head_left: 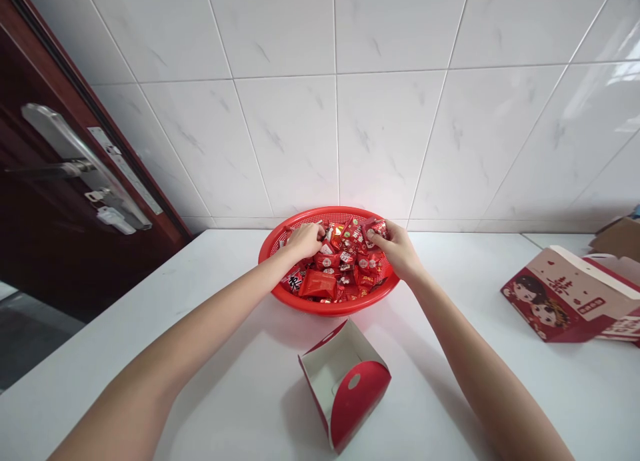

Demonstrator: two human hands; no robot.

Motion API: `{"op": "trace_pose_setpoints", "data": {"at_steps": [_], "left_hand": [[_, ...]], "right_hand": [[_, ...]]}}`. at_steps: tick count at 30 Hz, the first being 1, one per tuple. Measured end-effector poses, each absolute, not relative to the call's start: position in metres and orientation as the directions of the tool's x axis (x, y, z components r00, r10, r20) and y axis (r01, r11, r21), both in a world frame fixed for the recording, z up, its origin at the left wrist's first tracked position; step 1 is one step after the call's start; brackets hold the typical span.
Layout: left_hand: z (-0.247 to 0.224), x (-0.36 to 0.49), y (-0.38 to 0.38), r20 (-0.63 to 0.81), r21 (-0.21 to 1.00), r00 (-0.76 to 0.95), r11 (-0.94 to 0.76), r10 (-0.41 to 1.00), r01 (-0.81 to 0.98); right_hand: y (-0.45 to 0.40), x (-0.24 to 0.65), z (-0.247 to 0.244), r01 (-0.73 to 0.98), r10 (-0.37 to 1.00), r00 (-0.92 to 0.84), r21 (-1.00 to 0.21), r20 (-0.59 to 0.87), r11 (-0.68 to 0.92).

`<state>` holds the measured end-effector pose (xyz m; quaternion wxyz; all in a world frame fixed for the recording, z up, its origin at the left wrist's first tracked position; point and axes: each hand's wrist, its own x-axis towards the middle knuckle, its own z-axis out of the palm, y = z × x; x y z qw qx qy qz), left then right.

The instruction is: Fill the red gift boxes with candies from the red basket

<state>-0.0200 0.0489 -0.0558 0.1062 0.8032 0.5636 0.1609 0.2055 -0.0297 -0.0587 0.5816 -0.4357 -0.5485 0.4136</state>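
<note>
Your right hand (398,247) pinched a red candy packet (379,229); I couldn't tell if your left hand (304,240) held any. Wrapped candies (320,284) lay between your hands. A loose pinch might have dropped that packet.

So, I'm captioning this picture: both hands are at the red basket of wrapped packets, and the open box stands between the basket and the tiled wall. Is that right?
Not quite: the head view shows the open box on the near side of the red basket, away from the tiled wall. The left hand and right hand are indeed at that basket of wrapped packets.
</note>
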Motion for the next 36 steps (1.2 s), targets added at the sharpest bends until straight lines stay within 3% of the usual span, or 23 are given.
{"op": "trace_pose_setpoints", "data": {"at_steps": [9, 22, 30, 36], "left_hand": [[-0.049, -0.016, 0.041, 0.063, 0.327, 0.338, -0.339, 0.939, 0.882], [-0.04, -0.003, 0.034, 0.111, 0.512, 0.287, -0.302, 0.952, 0.804], [-0.031, -0.005, 0.024, 0.192, 0.579, 0.101, -0.196, 0.976, 0.791], [-0.033, -0.004, 0.023, 0.194, 0.596, 0.126, -0.218, 0.973, 0.773]], "right_hand": [[-0.031, 0.205, -0.058, 0.01, 0.963, 0.06, -0.965, 0.262, 0.262], [-0.032, 0.203, -0.057, -0.017, 0.957, 0.085, -0.96, 0.276, 0.279], [-0.032, 0.205, -0.058, 0.014, 0.951, 0.089, -0.956, 0.294, 0.294], [-0.032, 0.205, -0.058, 0.03, 0.95, 0.104, -0.955, 0.296, 0.294]]}}
